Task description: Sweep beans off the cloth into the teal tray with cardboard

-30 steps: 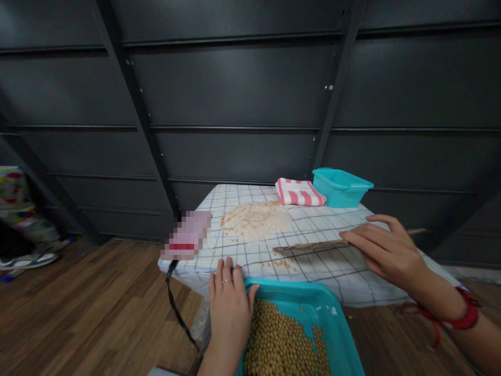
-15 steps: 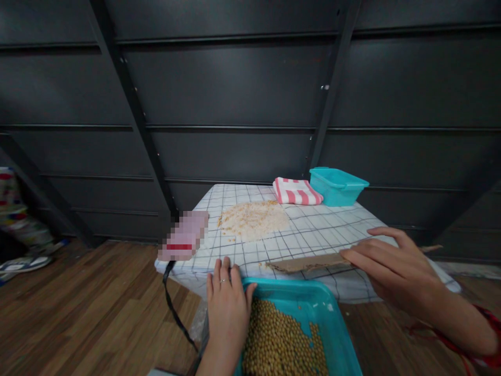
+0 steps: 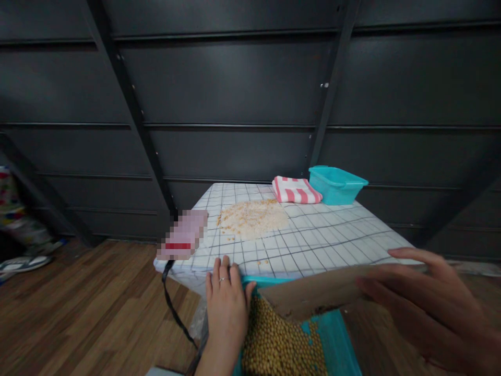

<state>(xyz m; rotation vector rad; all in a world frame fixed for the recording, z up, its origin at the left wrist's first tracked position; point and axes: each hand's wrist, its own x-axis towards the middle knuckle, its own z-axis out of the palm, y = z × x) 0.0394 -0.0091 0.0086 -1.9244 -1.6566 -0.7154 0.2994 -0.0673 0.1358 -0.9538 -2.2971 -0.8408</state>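
Note:
My left hand [image 3: 227, 303] grips the near-left rim of a teal tray [image 3: 336, 344] filled with yellowish beans [image 3: 277, 344], held at the table's front edge. My right hand [image 3: 426, 308] holds a flat brown piece of cardboard [image 3: 313, 295], tilted over the tray's far edge, fingers stretched along its top. A pale heap of husks or grain [image 3: 252, 219] lies on the checked tablecloth [image 3: 332, 235], with a few loose beans [image 3: 262, 262] near the front edge.
A small teal tub [image 3: 336, 185] and a folded pink-striped cloth [image 3: 296, 190] sit at the table's far side. A blurred pink object [image 3: 183, 235] with a black strap [image 3: 174, 308] hangs off the left edge. Wooden floor [image 3: 86, 308] lies left; a dark panelled wall stands behind.
My right hand drew the cardboard across the cloth toward me, from mid-table to over the tray's far edge, tilting it. The loose beans in its path are gone from the cloth. My left hand stayed put.

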